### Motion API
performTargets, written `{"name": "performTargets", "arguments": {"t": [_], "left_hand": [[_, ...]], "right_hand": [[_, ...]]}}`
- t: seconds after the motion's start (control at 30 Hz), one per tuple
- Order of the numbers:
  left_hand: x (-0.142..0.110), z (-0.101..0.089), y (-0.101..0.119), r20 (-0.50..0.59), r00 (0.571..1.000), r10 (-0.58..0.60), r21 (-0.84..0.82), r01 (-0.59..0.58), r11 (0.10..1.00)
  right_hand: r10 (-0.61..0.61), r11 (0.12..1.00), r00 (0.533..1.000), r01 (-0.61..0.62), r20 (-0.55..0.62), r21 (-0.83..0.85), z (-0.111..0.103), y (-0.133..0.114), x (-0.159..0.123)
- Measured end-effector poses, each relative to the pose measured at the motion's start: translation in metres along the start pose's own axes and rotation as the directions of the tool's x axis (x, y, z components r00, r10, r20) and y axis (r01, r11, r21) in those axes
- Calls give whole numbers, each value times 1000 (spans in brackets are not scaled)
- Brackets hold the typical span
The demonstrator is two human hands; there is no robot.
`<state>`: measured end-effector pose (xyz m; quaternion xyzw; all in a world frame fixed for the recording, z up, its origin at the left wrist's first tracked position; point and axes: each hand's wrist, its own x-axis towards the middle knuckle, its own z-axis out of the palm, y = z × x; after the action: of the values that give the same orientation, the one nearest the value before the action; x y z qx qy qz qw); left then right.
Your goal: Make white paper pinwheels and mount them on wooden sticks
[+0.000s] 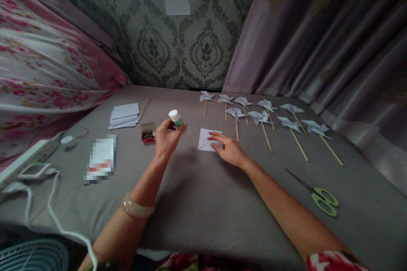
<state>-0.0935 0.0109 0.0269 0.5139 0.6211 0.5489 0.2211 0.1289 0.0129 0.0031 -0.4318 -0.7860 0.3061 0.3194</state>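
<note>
My left hand is closed around what looks like a glue stick, white at the top with a green label, held tilted above the table. My right hand reaches over a square of white paper, fingers apart and partly covering its right side. Diagonal crease or cut lines show on the paper. Just left of my left hand sits a small open red box holding tiny metal pieces.
Several paper pinwheels on sticks lie at the right, beyond green-handled scissors. Stacked white paper and loose wooden sticks are at the back left. A blurred packet, a power strip and white cables occupy the left.
</note>
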Motion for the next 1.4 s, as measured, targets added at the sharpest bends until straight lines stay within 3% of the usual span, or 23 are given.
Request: {"name": "performTargets", "arguments": {"t": [0.07,0.13,0.2,0.27,0.37,0.43,0.5,0.57,0.67,0.77,0.87,0.97,1.13,1.4], "left_hand": [[-11,13,15,142,989,-39,-228,71,971],[-23,27,28,248,967,-63,-352,151,924],[-33,39,34,294,951,-94,-402,212,891],[-40,49,35,319,940,-120,-423,255,870],[-42,53,27,401,913,-76,-408,253,877],[-39,51,16,421,907,-25,-312,171,935],[-37,46,3,380,923,54,-114,-11,993],[-36,41,-8,397,897,193,104,-253,962],[-42,37,-14,527,790,314,283,-511,811],[-51,38,-10,630,696,344,341,-647,682],[-58,40,-5,694,641,329,366,-707,606],[-61,42,-5,721,622,305,385,-727,569],[-63,43,-9,735,603,310,392,-751,531],[-68,44,-9,734,606,308,408,-755,514]], "right_hand": [[111,950,990,-80,-84,303,3,-10,3],[207,807,976,-128,-72,576,8,-18,3],[289,652,957,-176,-27,738,14,-24,0],[374,543,927,-226,8,809,17,-25,-5],[473,483,881,-261,3,836,11,-20,-11],[532,491,845,-257,-53,832,-2,-14,-13],[586,526,798,-241,-142,816,-22,-8,-14],[582,624,773,-227,-251,747,-43,-3,-12],[515,790,755,-234,-406,567,-66,-1,-6],[417,889,799,-260,-433,377,-70,-4,2],[329,943,861,-281,-389,176,-62,-7,10],[239,958,902,-280,-359,-66,-50,-8,19],[85,882,947,-216,-310,-418,-38,-11,33],[14,825,985,-109,-173,-555,-25,-20,45]]}}
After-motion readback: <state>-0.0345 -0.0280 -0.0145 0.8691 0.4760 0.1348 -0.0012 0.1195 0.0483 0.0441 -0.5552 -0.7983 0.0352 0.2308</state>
